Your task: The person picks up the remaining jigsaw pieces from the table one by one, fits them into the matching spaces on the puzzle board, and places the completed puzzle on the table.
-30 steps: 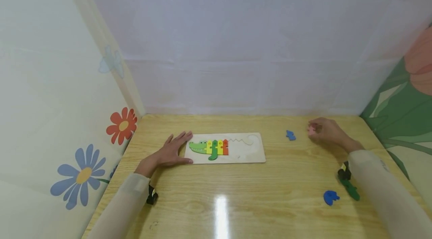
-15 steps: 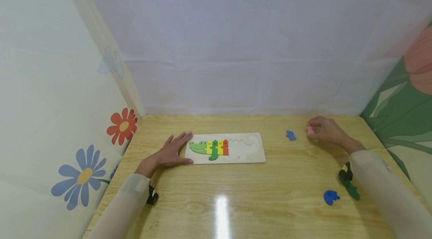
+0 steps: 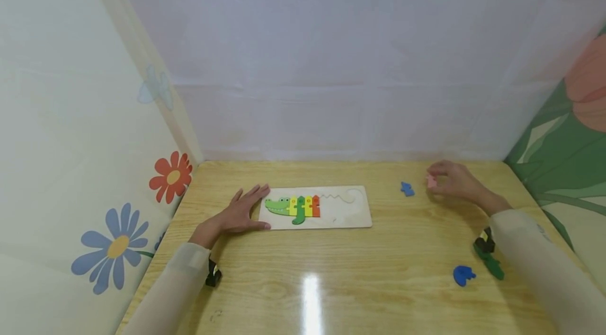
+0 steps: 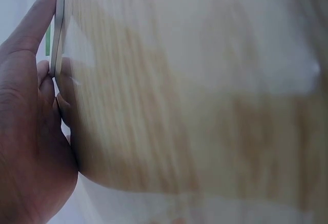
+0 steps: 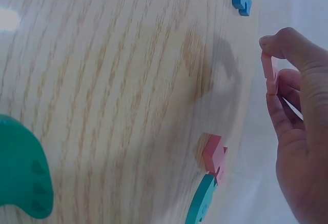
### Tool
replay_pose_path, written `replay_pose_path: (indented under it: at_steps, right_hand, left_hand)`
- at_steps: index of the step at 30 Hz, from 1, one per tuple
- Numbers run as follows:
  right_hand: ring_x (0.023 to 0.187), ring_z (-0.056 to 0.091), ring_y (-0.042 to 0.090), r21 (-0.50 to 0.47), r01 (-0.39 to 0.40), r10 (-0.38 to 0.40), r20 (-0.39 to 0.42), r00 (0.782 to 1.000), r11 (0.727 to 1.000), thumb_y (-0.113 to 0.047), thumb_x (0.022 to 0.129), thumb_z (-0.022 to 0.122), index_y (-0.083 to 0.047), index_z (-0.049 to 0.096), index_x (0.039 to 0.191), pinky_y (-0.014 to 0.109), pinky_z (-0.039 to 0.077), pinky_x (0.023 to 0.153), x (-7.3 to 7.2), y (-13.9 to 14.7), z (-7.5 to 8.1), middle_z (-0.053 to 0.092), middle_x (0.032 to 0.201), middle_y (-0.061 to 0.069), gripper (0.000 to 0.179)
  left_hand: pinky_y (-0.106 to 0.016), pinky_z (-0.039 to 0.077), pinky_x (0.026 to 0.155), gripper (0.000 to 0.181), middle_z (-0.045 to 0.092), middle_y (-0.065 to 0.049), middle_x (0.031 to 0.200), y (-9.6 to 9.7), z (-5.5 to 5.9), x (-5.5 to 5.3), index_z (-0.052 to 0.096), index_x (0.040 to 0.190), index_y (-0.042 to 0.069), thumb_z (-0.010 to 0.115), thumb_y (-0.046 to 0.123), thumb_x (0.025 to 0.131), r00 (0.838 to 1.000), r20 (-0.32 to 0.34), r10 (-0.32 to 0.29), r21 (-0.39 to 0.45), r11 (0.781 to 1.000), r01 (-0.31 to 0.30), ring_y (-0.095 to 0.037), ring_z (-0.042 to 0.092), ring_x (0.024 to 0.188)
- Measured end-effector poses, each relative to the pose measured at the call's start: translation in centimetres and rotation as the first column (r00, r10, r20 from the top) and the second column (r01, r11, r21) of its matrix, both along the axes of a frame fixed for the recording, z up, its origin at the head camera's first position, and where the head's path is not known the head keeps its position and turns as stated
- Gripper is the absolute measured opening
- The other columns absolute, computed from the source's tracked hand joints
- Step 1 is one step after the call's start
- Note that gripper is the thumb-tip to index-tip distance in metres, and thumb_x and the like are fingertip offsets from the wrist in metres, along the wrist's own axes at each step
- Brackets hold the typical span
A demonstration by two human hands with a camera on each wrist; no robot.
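My left hand (image 3: pixel 240 212) lies with fingers spread at the left end of a pale wooden puzzle board (image 3: pixel 352 219); in the left wrist view the thumb (image 4: pixel 33 19) runs along the board's edge (image 4: pixel 58 34). On the board sit a green crocodile head (image 3: pixel 278 206) and yellow, green and orange body pieces (image 3: pixel 309 206); its right part shows an outline. My right hand (image 3: pixel 456 182) pinches a pink puzzle piece (image 5: pixel 270 73) between thumb and fingertips, raised over the table in the right wrist view. A light blue piece (image 3: pixel 407 189) lies to its left.
A dark blue piece (image 3: pixel 463 275) and a dark green piece (image 3: pixel 490 262) lie at the front right, near the right sleeve. Under the right hand, another pink piece (image 5: pixel 213 153) and a teal-green piece (image 5: pixel 202 198) rest on the table. A white cloth wall (image 3: pixel 303 88) stands behind.
My right hand has shifted slightly left and up with the pink puzzle piece, which shows more clearly now. The left hand and the board have stayed in place.
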State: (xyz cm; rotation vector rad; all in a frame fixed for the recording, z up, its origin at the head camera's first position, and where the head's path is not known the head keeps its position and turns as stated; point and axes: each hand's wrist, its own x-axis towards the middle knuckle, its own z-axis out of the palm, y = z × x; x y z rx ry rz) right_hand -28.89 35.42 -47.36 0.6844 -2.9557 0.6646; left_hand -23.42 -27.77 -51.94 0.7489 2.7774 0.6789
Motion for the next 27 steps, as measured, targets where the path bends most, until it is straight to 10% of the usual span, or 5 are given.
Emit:
replay_pose_path:
  at_steps: [27]
  right_hand:
    - [0.107,0.068,0.044,-0.044,-0.153,0.146,-0.132,0.980,0.987,-0.009,0.077,0.089,0.012,0.075,0.117,0.059,0.057,0.089,0.4,-1.3,1.0,0.072,0.118,0.025,0.047]
  left_hand:
    - [-0.072,0.000,0.124,0.108,0.024,-0.014,0.175,0.1,0.1,-0.2,0.028,0.168,0.006,0.083,0.055,0.088,1.000,0.006,0.011,-0.016,1.000,-0.011,-0.041,0.015,0.162]
